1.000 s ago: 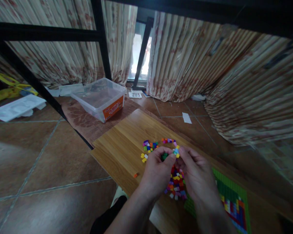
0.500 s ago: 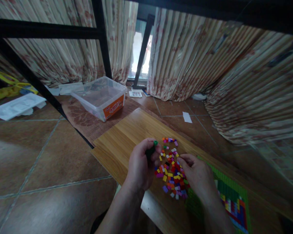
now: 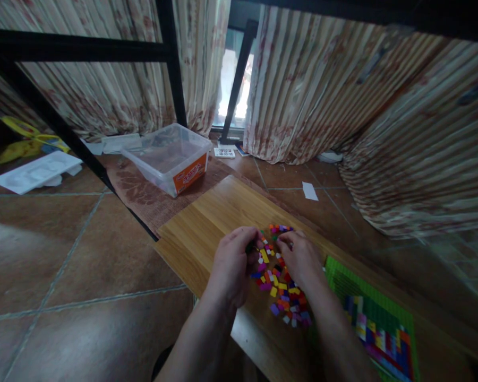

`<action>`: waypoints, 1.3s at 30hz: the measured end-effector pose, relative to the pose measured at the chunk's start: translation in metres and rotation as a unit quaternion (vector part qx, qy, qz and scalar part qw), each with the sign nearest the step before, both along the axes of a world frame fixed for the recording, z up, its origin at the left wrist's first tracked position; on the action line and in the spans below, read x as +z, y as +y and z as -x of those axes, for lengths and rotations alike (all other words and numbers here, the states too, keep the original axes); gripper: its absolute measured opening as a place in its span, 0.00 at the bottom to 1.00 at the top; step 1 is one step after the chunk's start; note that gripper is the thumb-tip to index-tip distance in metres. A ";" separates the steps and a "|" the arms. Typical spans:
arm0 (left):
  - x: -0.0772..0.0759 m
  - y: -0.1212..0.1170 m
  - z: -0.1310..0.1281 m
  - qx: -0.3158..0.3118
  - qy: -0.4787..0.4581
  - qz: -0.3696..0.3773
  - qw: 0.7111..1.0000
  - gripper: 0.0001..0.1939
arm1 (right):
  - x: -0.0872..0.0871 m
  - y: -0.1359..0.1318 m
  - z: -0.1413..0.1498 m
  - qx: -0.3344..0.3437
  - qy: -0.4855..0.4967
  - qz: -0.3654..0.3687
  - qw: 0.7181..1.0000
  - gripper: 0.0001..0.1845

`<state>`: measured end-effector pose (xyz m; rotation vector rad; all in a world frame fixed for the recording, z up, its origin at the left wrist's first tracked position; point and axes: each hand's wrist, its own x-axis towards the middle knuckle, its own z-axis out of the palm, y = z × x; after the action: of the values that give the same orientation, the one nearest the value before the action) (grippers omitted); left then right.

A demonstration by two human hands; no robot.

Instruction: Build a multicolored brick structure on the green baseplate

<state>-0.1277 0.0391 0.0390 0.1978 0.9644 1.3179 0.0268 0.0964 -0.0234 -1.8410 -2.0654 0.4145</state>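
Note:
My left hand point(image 3: 233, 260) is curled over the wooden table, left of a loose pile of small toy bricks point(image 3: 281, 289). A bit of dark green shows inside its fingers, where green bricks were visible a moment before. My right hand point(image 3: 300, 257) reaches to the far part of the pile with thumb and fingertips pinched together. A green brick shows beside those fingertips, but whether they grip anything is hidden. Right of my right forearm lies a green baseplate point(image 3: 338, 277), with rows of coloured bricks point(image 3: 382, 334) on its near part.
A small row of bricks point(image 3: 279, 228) lies beyond the pile on the wooden table point(image 3: 207, 223). On the floor mat stands a clear plastic box point(image 3: 167, 162) with an orange label. A black metal frame point(image 3: 91, 53) crosses the upper left, before striped curtains point(image 3: 295, 90).
Both hands came together over a small light blue and yellow piece, then parted. My right hand moved down to the pile, then to its far side. My left hand drew back left with green bricks.

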 end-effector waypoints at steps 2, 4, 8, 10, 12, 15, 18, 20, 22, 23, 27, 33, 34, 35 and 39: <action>-0.001 -0.001 -0.001 -0.018 0.005 -0.002 1.000 0.10 | 0.014 -0.010 0.000 0.011 0.048 -0.003 0.999 0.10; -0.002 -0.002 -0.003 -0.039 0.019 -0.008 0.999 0.13 | 0.034 -0.023 0.002 0.053 0.116 -0.028 0.992 0.10; -0.003 -0.004 -0.007 -0.088 0.073 -0.027 0.993 0.20 | 0.073 -0.046 0.008 0.129 0.145 -0.095 0.976 0.08; -0.003 -0.006 -0.010 -0.109 0.093 -0.047 0.989 0.20 | 0.082 -0.051 0.011 0.145 0.146 -0.102 0.973 0.07; -0.003 -0.007 -0.012 -0.116 0.099 -0.062 0.986 0.19 | 0.083 -0.053 0.013 0.142 0.156 -0.100 0.973 0.07; -0.003 -0.008 -0.012 -0.112 0.060 -0.060 0.990 0.18 | 0.076 -0.054 0.013 0.113 0.196 -0.081 0.971 0.07; -0.003 -0.006 -0.007 -0.102 -0.018 -0.041 0.994 0.15 | 0.063 -0.051 0.009 0.079 0.269 -0.036 0.959 0.07; -0.001 -0.004 -0.001 -0.073 -0.055 -0.026 0.995 0.12 | 0.051 -0.045 0.004 0.048 0.297 -0.015 0.954 0.08; 0.000 -0.002 0.005 -0.025 -0.082 -0.006 0.996 0.09 | 0.037 -0.036 -0.002 0.015 0.274 -0.028 0.961 0.10; 0.000 -0.001 0.008 0.001 -0.095 0.004 0.995 0.07 | 0.030 -0.032 -0.004 0.010 0.248 -0.029 0.968 0.10; 0.001 0.002 0.013 0.067 -0.138 0.024 0.988 0.02 | 0.007 -0.020 -0.009 0.012 0.107 -0.007 0.994 0.09; 0.002 0.002 0.016 0.091 -0.146 0.024 0.985 0.06 | -0.003 -0.014 0.004 0.089 0.093 -0.007 0.992 0.14; 0.002 0.002 0.016 0.094 -0.141 0.027 0.985 0.05 | -0.003 -0.012 0.007 0.105 0.091 -0.006 0.990 0.14; 0.002 0.002 0.017 0.097 -0.136 0.032 0.985 0.05 | -0.004 -0.010 0.010 0.117 0.083 -0.004 0.990 0.14; 0.001 0.003 0.018 0.097 -0.117 0.044 0.987 0.02 | -0.008 -0.004 0.014 0.131 0.044 0.001 0.990 0.10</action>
<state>-0.1456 0.0422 0.0403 -0.1193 0.8552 1.4364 0.0126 0.0924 -0.0313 -1.5261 -2.2517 0.5551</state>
